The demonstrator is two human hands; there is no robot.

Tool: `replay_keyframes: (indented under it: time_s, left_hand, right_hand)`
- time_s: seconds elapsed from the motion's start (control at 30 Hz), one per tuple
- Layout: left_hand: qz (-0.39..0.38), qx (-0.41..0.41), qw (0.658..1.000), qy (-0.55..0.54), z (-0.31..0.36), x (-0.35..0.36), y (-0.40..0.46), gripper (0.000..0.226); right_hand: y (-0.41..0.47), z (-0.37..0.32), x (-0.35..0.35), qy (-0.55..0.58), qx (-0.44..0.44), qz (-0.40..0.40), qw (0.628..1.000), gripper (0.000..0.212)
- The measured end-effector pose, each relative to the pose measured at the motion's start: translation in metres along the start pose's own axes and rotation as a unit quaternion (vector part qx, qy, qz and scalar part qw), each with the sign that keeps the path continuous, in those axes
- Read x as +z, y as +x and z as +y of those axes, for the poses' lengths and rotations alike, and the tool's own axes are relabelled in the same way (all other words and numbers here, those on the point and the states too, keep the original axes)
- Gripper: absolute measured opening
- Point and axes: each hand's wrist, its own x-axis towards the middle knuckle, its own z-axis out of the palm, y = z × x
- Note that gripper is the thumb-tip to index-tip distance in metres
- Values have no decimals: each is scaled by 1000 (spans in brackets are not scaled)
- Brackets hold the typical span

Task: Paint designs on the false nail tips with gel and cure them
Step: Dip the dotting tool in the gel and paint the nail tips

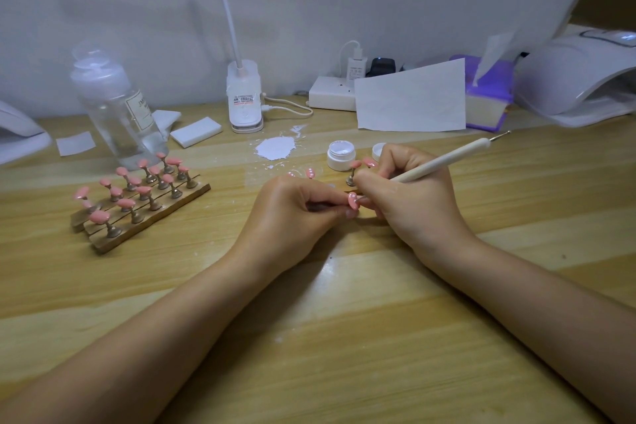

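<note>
L hand pinches the stem of a small stand, turning the pink nail tip up toward the camera so its face is open to the tool. R hand grips a dotting pen like a pencil, tip at the nail, prob. adding white dots; both wrists rest on the worktop for steadiness. White gel jar sits open just behind, w/ its lid beside it, handy for reloading. Rack of pink tips waits at left, curing lamp far right, cut off by the frame edge. Pen tip contact and the stand's stem are hidden by fingers; dotted tips behind the hands only partly visible.
</note>
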Motion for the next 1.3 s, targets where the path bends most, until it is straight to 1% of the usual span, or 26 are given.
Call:
replay_keyframes:
  time_s: [0.2,0.53,0.67,0.9,1.0,1.17,1.3]
  left_hand:
    - [1,-1,1000,-2,0,0,0,16]
    - [-1,7,1000,6,-2,0,0,16]
    - [1,9,1000,4,-2,0,0,16]
    - [1,8,1000,2,0,0,0,17]
    - [0,10,1000,2,0,0,0,19]
    - [-2,7,1000,-4,-1,0,1,18]
    - [-4,11,1000,-7,-2,0,1,17]
  right_hand:
    - [1,0,1,18,5,4,1000,44]
    - [0,1,0,4,0,-1,1000,43]
    - [1,1,0,-1,3,15,1000,44]
    - [1,1,0,18,5,3,1000,43]
    - [0,0,0,7,1,-4,1000,43]
    - [0,-2,0,14,7,-3,1000,43]
    - [1,-2,1,47,22,13,999,45]
